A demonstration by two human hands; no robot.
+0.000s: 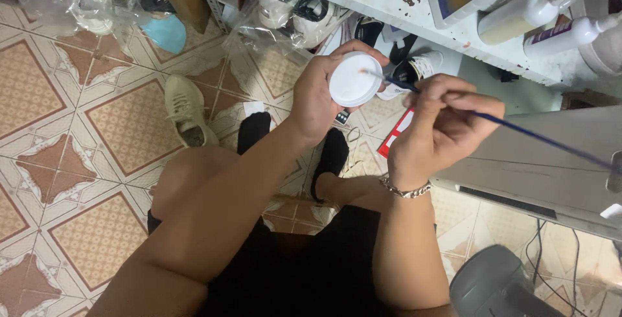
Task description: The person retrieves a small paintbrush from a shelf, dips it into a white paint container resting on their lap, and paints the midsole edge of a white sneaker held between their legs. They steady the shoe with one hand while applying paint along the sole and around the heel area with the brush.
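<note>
Two bare hands work above a patterned tile floor (78, 142), the widest thing in view, brown and cream with diamond shapes. Along the top right runs a white desk (414, 16) with chipped, rusty spots, carrying several white squeeze bottles (531, 9). Below its edge lie bagged white shoes (291, 9); a single beige sneaker (184, 110) sits on the tiles near the person's knee. A grey machine housing (544, 161) fills the right side. The left hand (317, 97) is raised, its grip closed around the rim of a small round white lid (355, 79), held face up between fingers and thumb, with an orange smear on it. The right hand (440, 126), wearing a chain bracelet (405, 191), pinches a thin blue brush (518, 129) whose tip touches the lid's surface
</note>
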